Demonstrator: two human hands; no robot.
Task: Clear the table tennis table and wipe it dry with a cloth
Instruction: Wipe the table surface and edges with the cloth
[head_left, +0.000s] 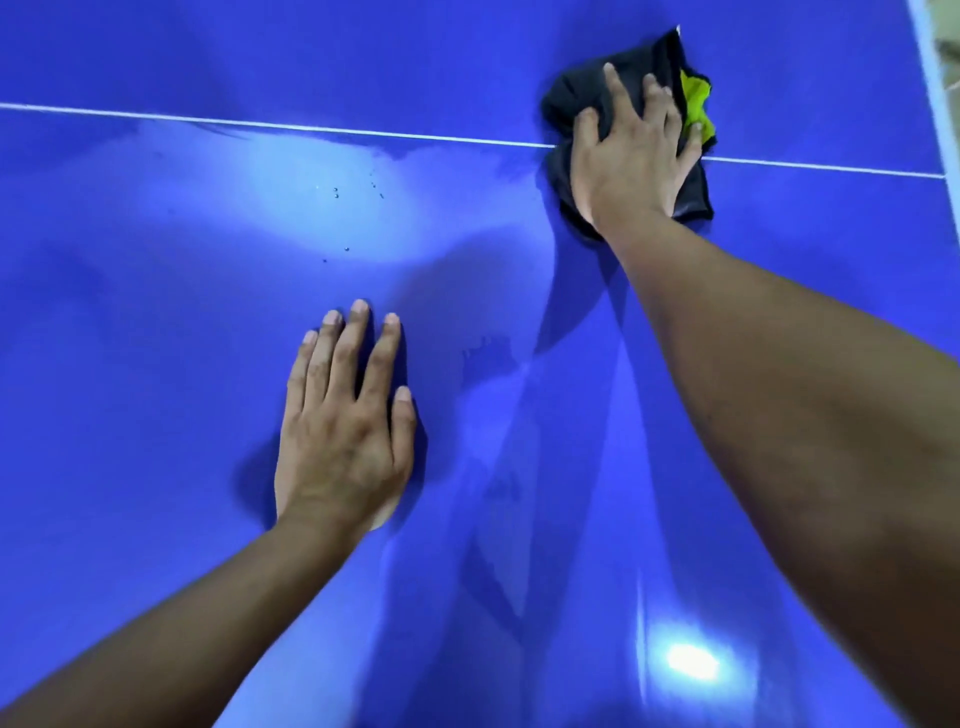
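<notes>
The blue table tennis table (156, 322) fills the view, crossed by a thin white line (311, 128). My right hand (631, 156) presses flat on a crumpled black cloth with a yellow-green patch (576, 91) at the upper right, right over the white line. My left hand (345, 415) lies palm down on the bare surface near the middle, fingers spread, holding nothing. A few small water droplets (337, 193) sit just below the line, left of the cloth, and a faint wet smear (485, 353) shows right of my left hand.
The table's white right edge (935, 88) runs down the far right, with pale floor beyond it. Bright lamp reflections lie on the glossy surface at the centre left and bottom right.
</notes>
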